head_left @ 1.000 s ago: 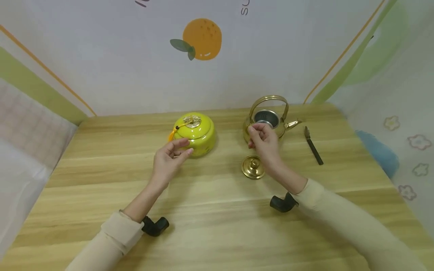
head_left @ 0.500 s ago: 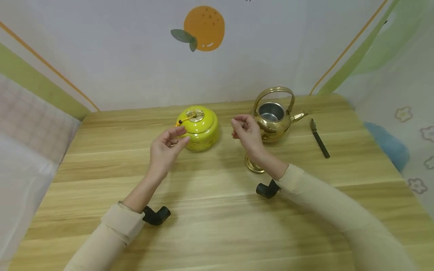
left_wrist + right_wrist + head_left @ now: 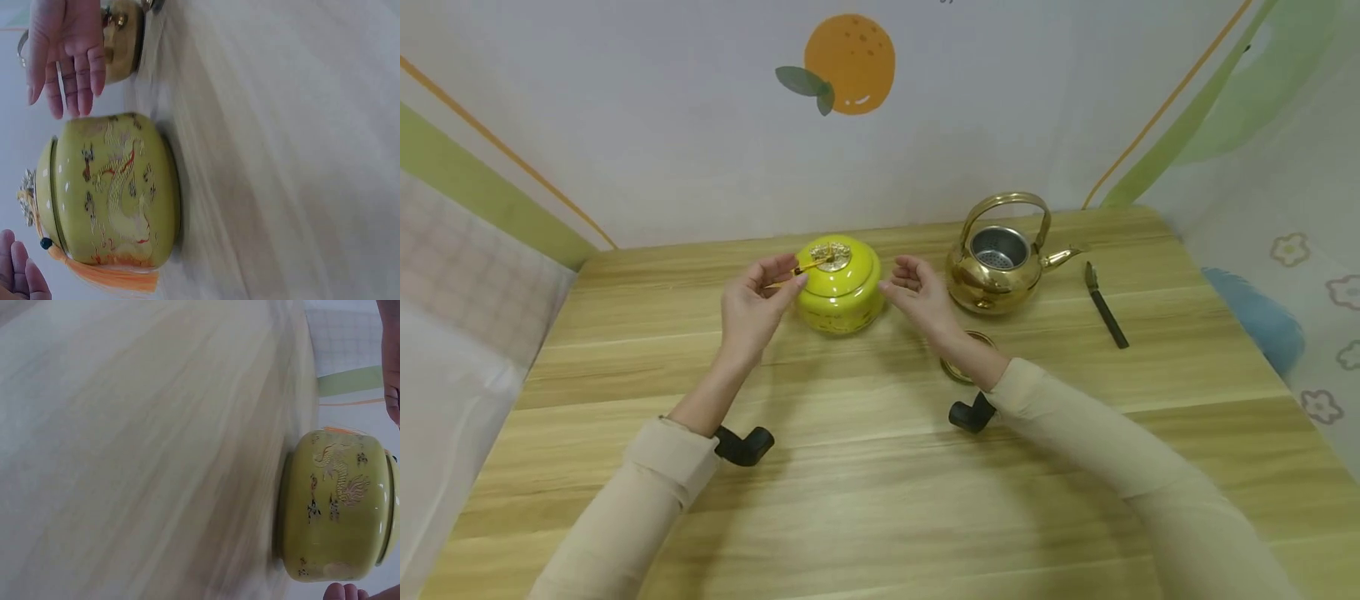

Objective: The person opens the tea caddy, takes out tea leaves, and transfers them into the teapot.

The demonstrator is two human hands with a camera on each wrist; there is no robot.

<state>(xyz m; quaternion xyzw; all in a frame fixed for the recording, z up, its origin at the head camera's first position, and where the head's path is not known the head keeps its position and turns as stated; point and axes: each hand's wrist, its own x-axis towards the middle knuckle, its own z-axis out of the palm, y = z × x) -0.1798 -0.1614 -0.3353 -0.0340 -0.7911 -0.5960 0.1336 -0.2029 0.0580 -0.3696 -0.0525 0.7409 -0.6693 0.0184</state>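
A yellow lidded jar (image 3: pixel 842 310) stands upright at the far middle of the bench (image 3: pixel 850 500), between both hands. The left hand (image 3: pixel 751 308), its thumb spread loosely from its fingers, is just beside the jar's left side, near an orange tassel (image 3: pixel 112 275). The right hand (image 3: pixel 923 302), likewise spread, is close at the right side; whether it touches is unclear. Farther right stands a gold teapot (image 3: pixel 988 283), its strainer (image 3: pixel 1000 250) showing, with a black-handled tool (image 3: pixel 1108 318) lying beyond.
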